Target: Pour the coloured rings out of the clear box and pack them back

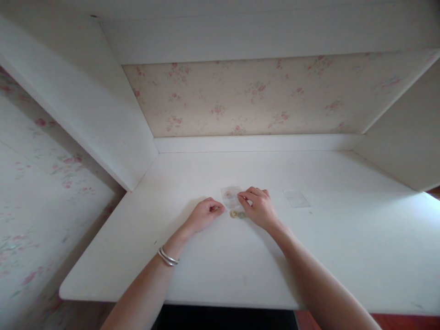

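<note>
A small clear plastic sleeve (231, 196) lies on the white desk between my hands, with a small reddish round shape showing in its upper part. My left hand (205, 213) is closed, thumb and fingertips pinched at the sleeve's lower left corner. On the other side, my right hand (258, 205) pinches the sleeve's right edge; its fingertips partly hide that edge. Just below the sleeve, a gold-coloured round piece with a pale centre (234, 214) rests beside a greenish round piece (241, 215). They look like coins, but are too small to be sure.
Another clear plastic sleeve (297, 199) lies flat to the right of my right hand. The white desk (220, 266) has a raised back strip and upright side panels (113, 110). Floral wallpaper (254, 98) covers the wall behind. Two silver bangles (168, 257) circle my left wrist.
</note>
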Demonstrator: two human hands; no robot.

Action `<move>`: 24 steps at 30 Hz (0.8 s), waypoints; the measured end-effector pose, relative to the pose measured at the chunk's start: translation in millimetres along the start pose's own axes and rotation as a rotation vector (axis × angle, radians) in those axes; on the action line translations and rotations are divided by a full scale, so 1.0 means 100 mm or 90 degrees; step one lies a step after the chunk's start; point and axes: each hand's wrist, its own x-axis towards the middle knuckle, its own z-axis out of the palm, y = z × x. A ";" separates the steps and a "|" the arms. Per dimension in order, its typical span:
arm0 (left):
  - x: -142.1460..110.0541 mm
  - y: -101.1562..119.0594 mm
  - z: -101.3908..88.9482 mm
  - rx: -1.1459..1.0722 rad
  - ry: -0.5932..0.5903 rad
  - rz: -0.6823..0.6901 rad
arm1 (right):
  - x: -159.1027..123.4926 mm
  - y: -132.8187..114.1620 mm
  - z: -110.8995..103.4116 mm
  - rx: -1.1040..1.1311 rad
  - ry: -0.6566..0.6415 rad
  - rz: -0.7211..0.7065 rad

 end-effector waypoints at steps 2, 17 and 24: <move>0.00 0.01 -0.01 -0.005 -0.001 -0.014 | 0.00 0.01 0.00 0.003 -0.006 0.002; -0.01 0.03 -0.01 -0.090 0.011 -0.037 | -0.10 -0.29 -0.03 0.008 -0.109 -0.120; -0.02 0.05 -0.02 -0.090 0.001 -0.037 | -0.10 -0.31 -0.01 -0.038 -0.101 -0.143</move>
